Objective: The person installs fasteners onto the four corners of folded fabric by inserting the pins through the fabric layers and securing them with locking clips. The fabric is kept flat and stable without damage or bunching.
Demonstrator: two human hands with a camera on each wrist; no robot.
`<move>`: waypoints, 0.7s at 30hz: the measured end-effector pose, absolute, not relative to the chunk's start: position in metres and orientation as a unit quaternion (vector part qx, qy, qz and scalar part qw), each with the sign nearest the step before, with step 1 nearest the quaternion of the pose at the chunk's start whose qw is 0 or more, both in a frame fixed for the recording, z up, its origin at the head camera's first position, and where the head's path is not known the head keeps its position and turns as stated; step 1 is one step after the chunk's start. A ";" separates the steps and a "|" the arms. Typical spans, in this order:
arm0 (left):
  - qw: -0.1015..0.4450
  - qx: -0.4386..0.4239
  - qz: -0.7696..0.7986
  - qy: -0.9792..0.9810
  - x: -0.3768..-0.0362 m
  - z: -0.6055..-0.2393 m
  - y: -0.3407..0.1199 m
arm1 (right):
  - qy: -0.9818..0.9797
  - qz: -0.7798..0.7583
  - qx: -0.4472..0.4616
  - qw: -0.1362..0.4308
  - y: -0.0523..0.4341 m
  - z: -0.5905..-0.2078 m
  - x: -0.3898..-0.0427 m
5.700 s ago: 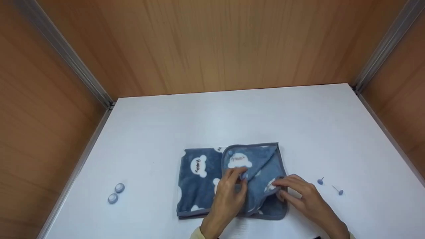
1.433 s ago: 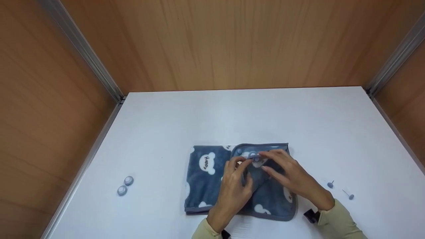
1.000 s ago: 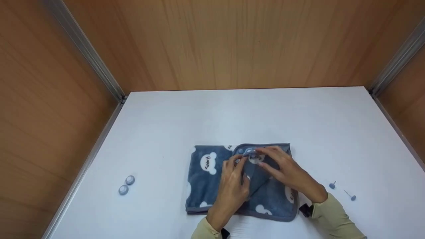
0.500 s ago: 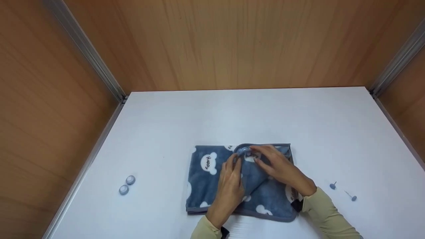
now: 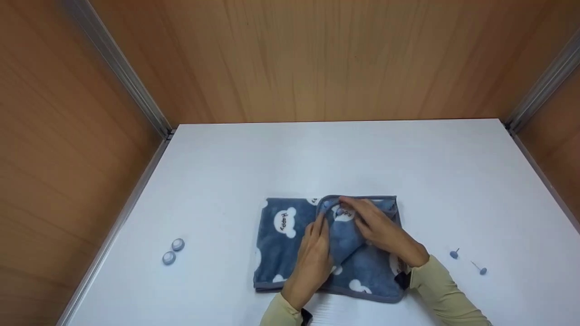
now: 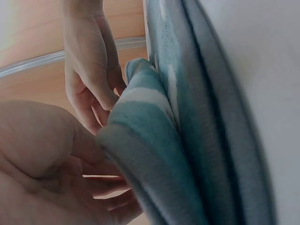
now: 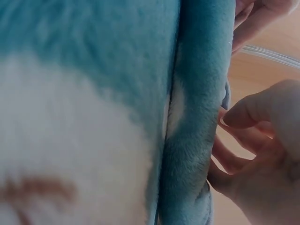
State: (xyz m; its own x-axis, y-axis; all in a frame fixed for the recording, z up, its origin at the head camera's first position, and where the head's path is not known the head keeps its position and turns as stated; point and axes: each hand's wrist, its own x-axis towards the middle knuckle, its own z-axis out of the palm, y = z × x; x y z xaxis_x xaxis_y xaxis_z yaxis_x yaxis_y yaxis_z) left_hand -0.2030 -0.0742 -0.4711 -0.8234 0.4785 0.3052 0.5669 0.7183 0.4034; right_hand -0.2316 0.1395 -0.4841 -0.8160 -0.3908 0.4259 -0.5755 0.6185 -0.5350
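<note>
A folded blue towel point(image 5: 281, 244) with white bear prints lies on the white table point(image 5: 317, 158) near its front edge. Its right half is folded over into a raised flap point(image 5: 346, 240). My left hand point(image 5: 321, 226) grips the flap's left edge, fingers curled under the fold point(image 6: 140, 140) in the left wrist view. My right hand point(image 5: 351, 209) pinches the flap's far corner from above. In the right wrist view its curled fingers point(image 7: 243, 117) sit against the towel edge point(image 7: 197, 93). Whatever lies under the fingertips is hidden.
Two round blue-and-white caps point(image 5: 172, 251) lie on the table to the left. Two small blue-headed pins point(image 5: 454, 254) point(image 5: 481, 270) lie to the right of the towel. Wooden walls point(image 5: 317, 59) with metal corner rails enclose the table on three sides.
My right hand left the flap's near right edge and now sits on its far corner. A small blue round piece seen between the fingers earlier is now covered. The left hand slid slightly farther up.
</note>
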 end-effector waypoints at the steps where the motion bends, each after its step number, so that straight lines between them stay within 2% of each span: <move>1: 0.093 -0.283 -0.247 -0.922 -0.203 -0.472 -0.074 | -0.890 0.344 0.269 0.129 0.140 -0.484 -0.231; 5: 0.114 -0.285 -0.252 -0.918 -0.204 -0.473 -0.072 | -0.894 0.345 0.259 0.120 0.140 -0.484 -0.230; 12: 0.157 -0.288 -0.285 -0.901 -0.206 -0.474 -0.070 | -0.889 0.338 0.267 0.157 0.142 -0.484 -0.230; 16: 0.178 -0.282 -0.323 -0.886 -0.207 -0.475 -0.067 | -0.885 0.347 0.267 0.158 0.145 -0.482 -0.226; 21: 0.237 -0.292 -0.362 -0.853 -0.207 -0.477 -0.061 | -0.887 0.353 0.256 0.154 0.151 -0.480 -0.219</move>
